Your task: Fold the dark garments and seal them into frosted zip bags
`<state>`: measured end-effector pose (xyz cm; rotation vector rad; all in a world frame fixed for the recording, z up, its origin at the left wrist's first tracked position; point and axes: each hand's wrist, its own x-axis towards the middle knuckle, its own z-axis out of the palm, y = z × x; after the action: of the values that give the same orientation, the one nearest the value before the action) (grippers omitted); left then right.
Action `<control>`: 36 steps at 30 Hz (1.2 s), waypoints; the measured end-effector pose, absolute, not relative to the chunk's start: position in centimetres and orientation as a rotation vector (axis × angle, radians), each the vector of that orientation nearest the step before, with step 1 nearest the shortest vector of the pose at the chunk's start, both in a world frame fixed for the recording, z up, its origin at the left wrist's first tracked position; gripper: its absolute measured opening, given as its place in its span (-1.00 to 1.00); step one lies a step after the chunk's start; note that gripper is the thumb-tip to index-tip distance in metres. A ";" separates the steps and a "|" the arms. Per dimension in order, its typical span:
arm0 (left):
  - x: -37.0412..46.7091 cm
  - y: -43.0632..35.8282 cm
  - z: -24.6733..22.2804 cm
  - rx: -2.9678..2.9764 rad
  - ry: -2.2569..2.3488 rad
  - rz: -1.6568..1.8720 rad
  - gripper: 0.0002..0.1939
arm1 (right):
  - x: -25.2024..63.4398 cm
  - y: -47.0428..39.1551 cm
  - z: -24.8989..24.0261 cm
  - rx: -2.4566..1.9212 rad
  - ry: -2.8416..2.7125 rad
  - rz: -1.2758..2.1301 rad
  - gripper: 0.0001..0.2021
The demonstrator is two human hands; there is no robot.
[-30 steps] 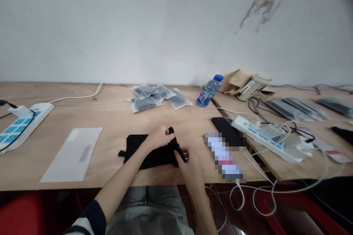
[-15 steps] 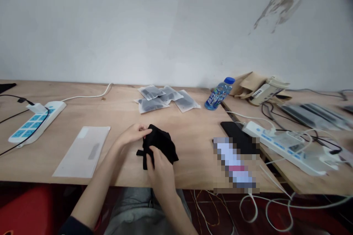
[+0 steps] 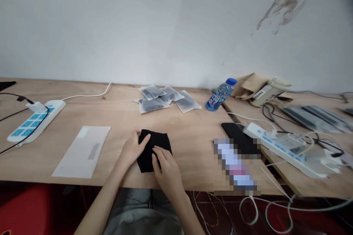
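Note:
A piece of black cloth point(image 3: 158, 138), folded into a rough square, lies on the wooden table in front of me. My left hand point(image 3: 132, 151) holds its left side, thumb across the top and the other fingers at the far left edge, partly hidden. From the right, my right hand point(image 3: 168, 169) is on the cloth's near right part, its thumb and bent fingers closed on the fabric. What kind of item the cloth is, I cannot tell. To the left lies a flat, frosted plastic bag point(image 3: 82, 152).
Several frosted bags with dark contents point(image 3: 154, 104) lie near the wall. A blue-capped bottle point(image 3: 220, 94) leans at the right. Power strips point(image 3: 35, 123) sit on both sides. A blurred-out phone point(image 3: 235, 167) and a black flat object point(image 3: 239, 137) lie right, with cables by the table gap.
The black cloth has gone from a loose, uneven bundle with a strap sticking out to a flatter, squarer fold. My left hand has moved slightly nearer, its thumb now on top.

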<state>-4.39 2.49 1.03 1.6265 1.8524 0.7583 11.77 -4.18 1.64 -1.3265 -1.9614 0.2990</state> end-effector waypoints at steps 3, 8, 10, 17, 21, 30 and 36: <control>-3.2 1.7 0.2 1.643 1.891 0.800 -0.40 | 12.4 -3.3 -0.1 -1.285 -2.035 0.361 -0.72; -2.6 0.7 -0.2 1.850 1.953 0.990 -0.42 | 13.1 -3.3 -0.5 -1.257 -1.995 0.464 -0.73; -2.8 0.7 0.2 2.036 1.932 1.017 -0.52 | 13.4 -3.5 -0.1 -1.293 -1.925 0.466 -0.75; -4.3 0.4 0.1 2.394 1.545 0.725 -0.55 | 14.2 -4.5 0.1 -1.418 -1.882 0.391 -0.80; -4.1 -1.8 -0.5 2.362 1.797 0.679 -0.53 | 14.6 -4.0 -0.3 -1.463 -1.988 0.394 -0.78; -4.7 -3.1 2.3 2.139 2.036 0.702 -0.66 | 18.0 0.3 1.1 -1.465 -1.947 0.538 -0.66; -5.2 4.2 3.2 2.273 1.438 0.569 -0.65 | 18.2 4.9 0.3 -1.320 -2.043 0.690 -0.67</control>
<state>-5.16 4.21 3.17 2.2731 1.4381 0.5693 18.19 4.94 0.28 -1.3202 -2.0432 0.6898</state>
